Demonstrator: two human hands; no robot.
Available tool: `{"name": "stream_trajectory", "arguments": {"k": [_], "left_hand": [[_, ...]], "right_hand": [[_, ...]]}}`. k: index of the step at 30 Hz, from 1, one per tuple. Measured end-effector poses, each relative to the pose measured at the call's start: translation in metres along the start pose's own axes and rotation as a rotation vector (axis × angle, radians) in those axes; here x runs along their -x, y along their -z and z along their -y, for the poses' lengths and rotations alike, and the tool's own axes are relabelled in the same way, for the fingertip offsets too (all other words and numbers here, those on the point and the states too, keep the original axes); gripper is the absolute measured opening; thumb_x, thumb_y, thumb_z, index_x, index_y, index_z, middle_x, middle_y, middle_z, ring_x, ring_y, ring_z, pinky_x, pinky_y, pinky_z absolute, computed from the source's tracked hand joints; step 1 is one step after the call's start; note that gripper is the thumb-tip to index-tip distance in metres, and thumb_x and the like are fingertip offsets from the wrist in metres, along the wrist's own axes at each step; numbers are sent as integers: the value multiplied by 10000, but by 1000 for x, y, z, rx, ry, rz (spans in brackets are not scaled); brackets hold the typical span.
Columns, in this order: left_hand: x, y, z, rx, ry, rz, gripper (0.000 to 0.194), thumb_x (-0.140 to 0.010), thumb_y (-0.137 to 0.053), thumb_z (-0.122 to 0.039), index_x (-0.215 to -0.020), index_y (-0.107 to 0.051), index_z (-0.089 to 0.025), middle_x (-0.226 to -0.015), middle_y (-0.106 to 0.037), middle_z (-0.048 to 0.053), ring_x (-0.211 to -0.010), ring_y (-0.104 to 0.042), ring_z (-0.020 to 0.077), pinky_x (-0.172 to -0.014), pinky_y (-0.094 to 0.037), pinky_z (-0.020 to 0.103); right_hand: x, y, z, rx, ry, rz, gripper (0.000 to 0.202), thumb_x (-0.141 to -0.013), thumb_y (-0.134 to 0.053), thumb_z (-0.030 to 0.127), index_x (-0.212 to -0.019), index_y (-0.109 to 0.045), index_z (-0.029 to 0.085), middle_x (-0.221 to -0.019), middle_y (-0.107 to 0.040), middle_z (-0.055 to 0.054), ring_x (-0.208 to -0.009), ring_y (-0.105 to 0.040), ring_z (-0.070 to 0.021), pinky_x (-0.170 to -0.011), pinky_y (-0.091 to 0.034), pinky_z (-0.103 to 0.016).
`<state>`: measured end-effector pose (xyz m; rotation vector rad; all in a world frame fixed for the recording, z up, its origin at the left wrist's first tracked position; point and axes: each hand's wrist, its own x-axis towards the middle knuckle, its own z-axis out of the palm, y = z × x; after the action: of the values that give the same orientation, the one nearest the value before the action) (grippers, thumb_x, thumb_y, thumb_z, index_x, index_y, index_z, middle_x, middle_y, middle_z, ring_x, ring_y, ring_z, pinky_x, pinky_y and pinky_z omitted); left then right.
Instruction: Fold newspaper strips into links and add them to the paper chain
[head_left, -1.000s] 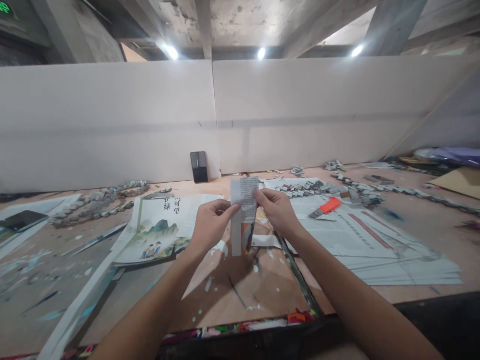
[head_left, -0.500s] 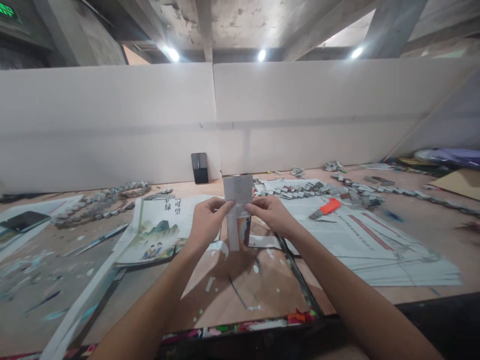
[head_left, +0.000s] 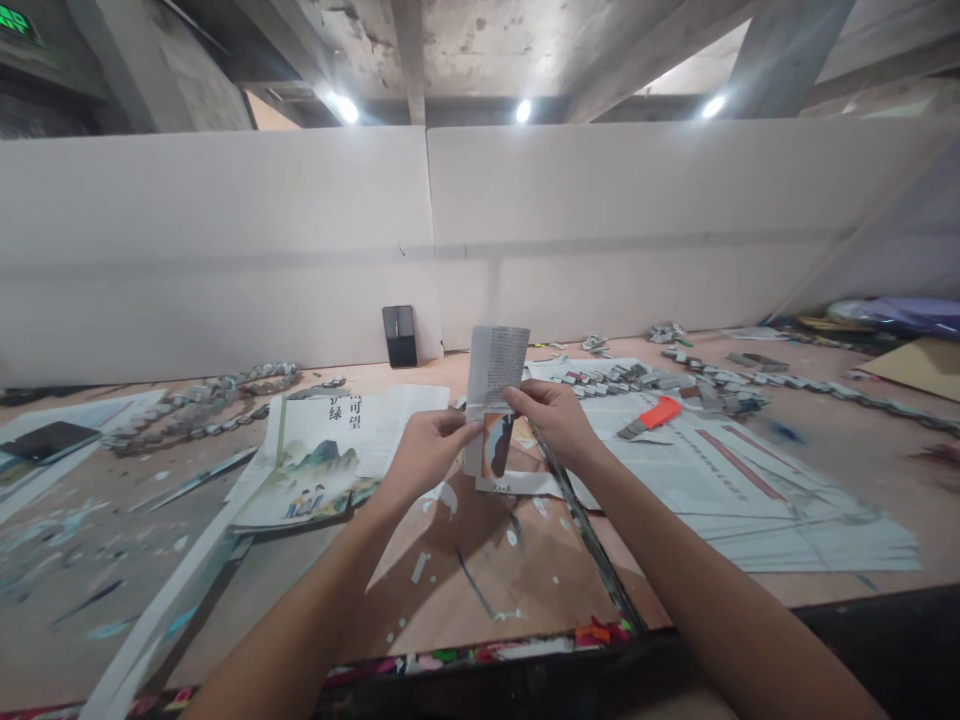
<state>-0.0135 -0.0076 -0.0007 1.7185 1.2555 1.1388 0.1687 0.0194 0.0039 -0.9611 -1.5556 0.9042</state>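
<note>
A strip of printed newspaper (head_left: pixel 498 360) stands upright between my two hands above the table; small print covers its upper part and a brown and dark picture shows lower down. My left hand (head_left: pixel 429 448) pinches its left edge between thumb and fingers. On the right edge, slightly higher, my right hand (head_left: pixel 553 418) grips it the same way. Left of my hands lies a newspaper sheet (head_left: pixel 315 465) with a painted mountain scene. An orange utility knife (head_left: pixel 651 418) rests to the right on a stack of newspaper sheets (head_left: pixel 757 500).
Folded-paper chains (head_left: pixel 202 405) lie at the left, and another paper chain (head_left: pixel 795 383) runs along the right. A black phone (head_left: pixel 400 337) leans on the white partition (head_left: pixel 225 240). A second dark phone (head_left: pixel 49 442) and a pair of scissors (head_left: pixel 199 478) lie at left.
Both hands still pinch the newspaper strip. It has moved slightly up and right and turned, so the brown picture on its lower part now faces me more fully.
</note>
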Motion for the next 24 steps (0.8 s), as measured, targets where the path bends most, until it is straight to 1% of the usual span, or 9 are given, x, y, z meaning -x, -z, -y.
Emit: {"name": "stream_trajectory", "arguments": {"k": [4,9,12,16,18,20,22,24], "left_hand": [[0,0,-1,33,3,9,187,-755,-639,-342,-767,-744,-187,-779,-738,50,-770,-660,226,-706,-478,308],[0,2,-2,16,5,-19,237,-761,-634,-392,-733,-729,-177,-744,-724,47,-733,-643,212,-678,-460,295],[-1,3,-1,-21,3,-39,296,-760,-628,-449,-710,-712,-170,-723,-711,45,-721,-631,206,-664,-445,288],[-2,5,1,-29,18,-27,335,-755,-623,-484,-699,-700,-162,-715,-703,50,-715,-622,207,-660,-441,292],[-3,5,2,-20,18,-46,329,-748,-632,-475,-709,-702,-156,-714,-701,57,-719,-626,211,-671,-445,300],[-4,6,4,15,12,-69,309,-742,-645,-456,-730,-709,-153,-731,-707,64,-733,-633,214,-691,-452,304],[-4,7,5,51,7,-76,294,-738,-654,-442,-735,-711,-153,-746,-712,68,-737,-636,212,-698,-457,302],[-5,7,6,75,8,-68,293,-737,-659,-440,-736,-712,-152,-751,-713,69,-731,-632,207,-694,-459,300]], "right_hand": [[1,0,2,-27,-4,6,323,-760,-626,475,-725,-669,157,-744,-669,-47,-717,-584,-185,-713,-449,-308],[2,0,5,68,-12,25,383,-788,-579,514,-684,-655,153,-638,-610,-26,-630,-533,-153,-645,-434,-285],[2,-1,4,92,22,48,377,-811,-555,500,-707,-668,157,-663,-631,-33,-647,-547,-156,-653,-435,-285],[3,-1,3,56,34,17,324,-797,-593,458,-681,-663,164,-654,-660,-27,-671,-586,-167,-686,-439,-291],[4,-2,4,19,18,78,287,-797,-605,429,-703,-665,164,-626,-669,-25,-695,-607,-177,-720,-444,-299],[6,-2,7,-10,12,192,286,-826,-576,415,-725,-670,165,-597,-673,-31,-721,-622,-186,-754,-446,-304],[8,-4,10,-15,17,272,397,-876,-493,449,-660,-663,162,-561,-664,-47,-694,-627,-184,-766,-447,-308],[9,-5,12,-20,23,280,514,-905,-417,495,-577,-634,164,-533,-648,-57,-625,-619,-174,-764,-451,-312]]}}
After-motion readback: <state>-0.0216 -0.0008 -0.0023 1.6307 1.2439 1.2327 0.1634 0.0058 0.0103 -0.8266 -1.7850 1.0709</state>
